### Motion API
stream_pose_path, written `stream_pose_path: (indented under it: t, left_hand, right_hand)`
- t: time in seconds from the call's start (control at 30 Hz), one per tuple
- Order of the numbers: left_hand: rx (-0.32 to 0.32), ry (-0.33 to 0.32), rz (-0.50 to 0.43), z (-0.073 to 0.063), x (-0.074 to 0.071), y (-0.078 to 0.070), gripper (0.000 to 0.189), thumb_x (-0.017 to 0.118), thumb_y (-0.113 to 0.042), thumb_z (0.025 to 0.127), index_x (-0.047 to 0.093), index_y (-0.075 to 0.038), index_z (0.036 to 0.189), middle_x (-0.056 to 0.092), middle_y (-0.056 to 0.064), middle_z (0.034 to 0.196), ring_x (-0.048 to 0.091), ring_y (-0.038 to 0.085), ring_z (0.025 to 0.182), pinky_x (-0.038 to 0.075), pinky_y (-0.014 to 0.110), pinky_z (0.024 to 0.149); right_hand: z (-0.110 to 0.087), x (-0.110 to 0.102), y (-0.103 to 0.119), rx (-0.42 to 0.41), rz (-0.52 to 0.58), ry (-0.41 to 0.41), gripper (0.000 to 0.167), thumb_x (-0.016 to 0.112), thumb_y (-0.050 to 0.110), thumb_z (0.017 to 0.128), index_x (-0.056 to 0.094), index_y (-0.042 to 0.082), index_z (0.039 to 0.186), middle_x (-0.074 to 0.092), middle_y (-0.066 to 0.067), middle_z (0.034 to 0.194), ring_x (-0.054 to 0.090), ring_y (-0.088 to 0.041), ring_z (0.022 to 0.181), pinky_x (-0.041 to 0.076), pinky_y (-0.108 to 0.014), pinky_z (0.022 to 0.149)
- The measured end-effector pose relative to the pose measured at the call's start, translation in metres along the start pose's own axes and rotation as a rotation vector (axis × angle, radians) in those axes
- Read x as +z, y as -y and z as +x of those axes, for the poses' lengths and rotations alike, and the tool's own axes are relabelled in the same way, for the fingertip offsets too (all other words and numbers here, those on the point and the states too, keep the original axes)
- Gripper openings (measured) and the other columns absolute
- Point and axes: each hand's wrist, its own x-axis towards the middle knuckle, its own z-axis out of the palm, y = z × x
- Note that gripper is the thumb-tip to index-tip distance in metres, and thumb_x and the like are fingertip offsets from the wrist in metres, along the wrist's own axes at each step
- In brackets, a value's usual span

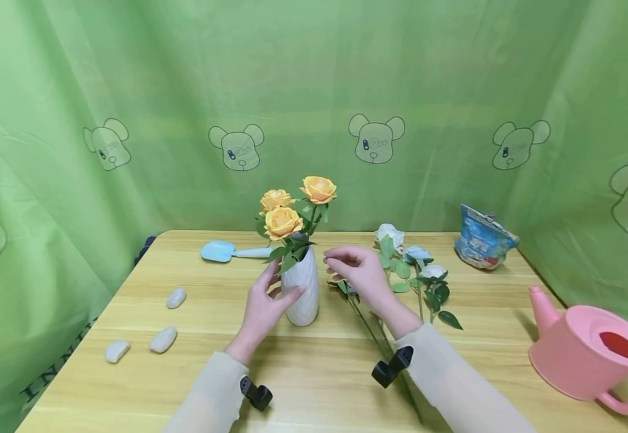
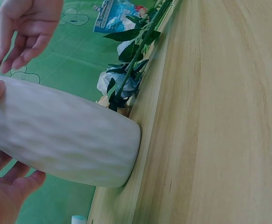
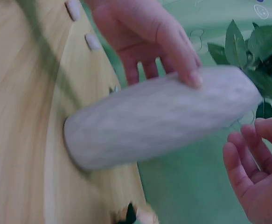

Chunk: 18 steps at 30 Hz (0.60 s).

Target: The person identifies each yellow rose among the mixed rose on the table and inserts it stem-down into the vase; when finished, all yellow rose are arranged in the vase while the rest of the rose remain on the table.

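Note:
My left hand [image 1: 265, 300] grips a white textured vase [image 1: 301, 294], its thumb across the front and its fingers on the far side. The vase stands on the table, and three orange-yellow roses [image 1: 283, 223] with green leaves rise from its mouth. To the right of the vase, my right hand [image 1: 359, 273] hovers apart from it with loosely bent fingers and nothing between them. The right wrist view shows this right hand [image 3: 261, 172] near the vase's mouth. Below it on the table lie flower stems [image 1: 365, 322], their heads partly hidden by the hand.
Several white and pale blue roses [image 1: 389, 234] lie right of centre. Behind them stands a blue snack bag [image 1: 481, 240]. A pink watering can [image 1: 579, 355] is at the right edge, a light blue toy shovel [image 1: 219, 251] behind the vase, and three pale stones [image 1: 163, 340] lie left.

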Motion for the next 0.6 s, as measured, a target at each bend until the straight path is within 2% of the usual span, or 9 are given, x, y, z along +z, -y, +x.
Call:
stream_pose_path:
  t: [0.13, 0.4, 0.6]
  left_hand:
    - [0.001, -0.004, 0.005, 0.000, 0.000, 0.000, 0.072, 0.075, -0.008, 0.078, 0.039, -0.004, 0.140, 0.047, 0.022, 0.132, 0.051, 0.037, 0.112, 0.047, 0.045, 0.091]
    - [-0.001, -0.003, 0.005, 0.000, 0.000, 0.001, 0.071, 0.075, -0.009, 0.078, 0.039, -0.004, 0.140, 0.047, 0.021, 0.132, 0.051, 0.036, 0.112, 0.046, 0.046, 0.092]
    - [-0.002, -0.002, 0.007, 0.000, -0.001, 0.000, 0.070, 0.075, -0.009, 0.078, 0.041, -0.005, 0.139, 0.049, 0.020, 0.130, 0.051, 0.035, 0.111, 0.046, 0.046, 0.091]
  right_hand:
    - [-0.008, -0.013, -0.007, 0.006, 0.019, 0.001, 0.025, 0.066, 0.008, 0.086, 0.065, -0.007, 0.106, 0.066, -0.021, 0.095, 0.066, -0.024, 0.076, 0.055, -0.046, 0.071]
    - [-0.027, -0.038, -0.017, 0.031, -0.007, 0.026, 0.030, 0.067, 0.012, 0.086, 0.062, -0.005, 0.111, 0.066, -0.019, 0.098, 0.065, -0.025, 0.078, 0.056, -0.038, 0.069]
    - [-0.042, -0.054, -0.026, 0.104, -0.048, 0.006, 0.035, 0.068, 0.015, 0.086, 0.061, -0.004, 0.114, 0.064, -0.021, 0.100, 0.065, -0.023, 0.079, 0.056, -0.039, 0.072]
